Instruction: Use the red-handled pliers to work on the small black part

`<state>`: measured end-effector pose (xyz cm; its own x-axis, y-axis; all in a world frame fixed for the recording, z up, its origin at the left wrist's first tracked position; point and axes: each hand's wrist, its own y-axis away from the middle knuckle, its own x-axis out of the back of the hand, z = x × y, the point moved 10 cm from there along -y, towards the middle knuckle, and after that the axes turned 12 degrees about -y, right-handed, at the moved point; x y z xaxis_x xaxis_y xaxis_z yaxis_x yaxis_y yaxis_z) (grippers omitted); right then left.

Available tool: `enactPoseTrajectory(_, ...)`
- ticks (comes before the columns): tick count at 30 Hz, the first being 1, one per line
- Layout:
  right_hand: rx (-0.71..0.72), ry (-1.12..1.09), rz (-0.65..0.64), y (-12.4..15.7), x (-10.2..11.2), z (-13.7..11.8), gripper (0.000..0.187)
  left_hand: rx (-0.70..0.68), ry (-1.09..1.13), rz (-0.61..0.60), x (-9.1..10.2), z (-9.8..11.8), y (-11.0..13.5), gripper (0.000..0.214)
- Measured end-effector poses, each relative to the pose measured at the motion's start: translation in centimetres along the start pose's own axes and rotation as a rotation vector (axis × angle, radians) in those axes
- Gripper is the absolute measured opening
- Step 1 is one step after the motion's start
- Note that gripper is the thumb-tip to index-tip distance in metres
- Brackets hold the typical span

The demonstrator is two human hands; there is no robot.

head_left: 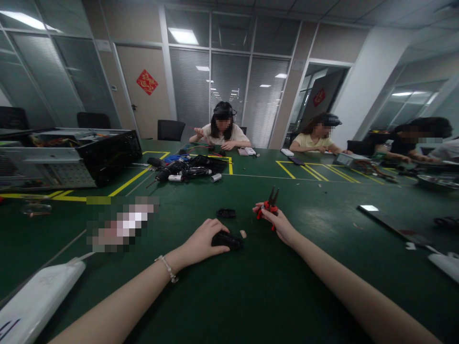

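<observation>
My left hand (207, 239) is closed around a dark, rounded plastic device (228, 240) resting on the green table; its exact kind is hard to make out. My right hand (281, 224) grips red-handled needle-nose pliers (270, 205), whose jaws point upward and stand slightly apart. A small black plastic part (226, 213) lies just beyond the device. Between the hands is a tiny tan piece (243, 234) on the tabletop.
Toward the back left are a power drill (168, 172), cables and white cylinders (216, 177). An open computer case (68, 157) stands at far left, a white power bank-like block (43, 301) at near left. A dark flat slab (390, 224) lies right. Several people sit around the table.
</observation>
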<state>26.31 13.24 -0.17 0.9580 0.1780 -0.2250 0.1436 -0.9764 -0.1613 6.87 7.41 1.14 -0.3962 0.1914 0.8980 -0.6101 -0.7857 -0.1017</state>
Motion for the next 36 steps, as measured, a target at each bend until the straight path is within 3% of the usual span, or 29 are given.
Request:
enactPoseTrajectory(15,-0.066,0.087,0.012,0.0,0.1,0.2,0.036,-0.043,-0.025,0.006,-0.2,0.1,-0.1,0.038)
enactPoseTrajectory(19,-0.036,0.112,0.035,0.1,0.1,-0.1,0.044,-0.052,-0.055,0.043,0.2,0.4,-0.1,0.037)
enactPoseTrajectory(27,0.094,0.251,0.099,-0.1,0.8,-0.7,0.032,-0.063,-0.067,0.024,0.1,0.5,0.0,0.037)
enactPoseTrajectory(33,0.23,0.679,-0.109,0.9,-2.5,-1.8,0.016,-0.119,-0.095,0.005,-0.3,0.8,-0.1,0.039)
enactPoseTrajectory(36,0.316,0.87,-0.198,1.8,-4.4,-2.1,0.018,-0.15,-0.106,0.003,-0.2,1.2,-0.1,0.038)
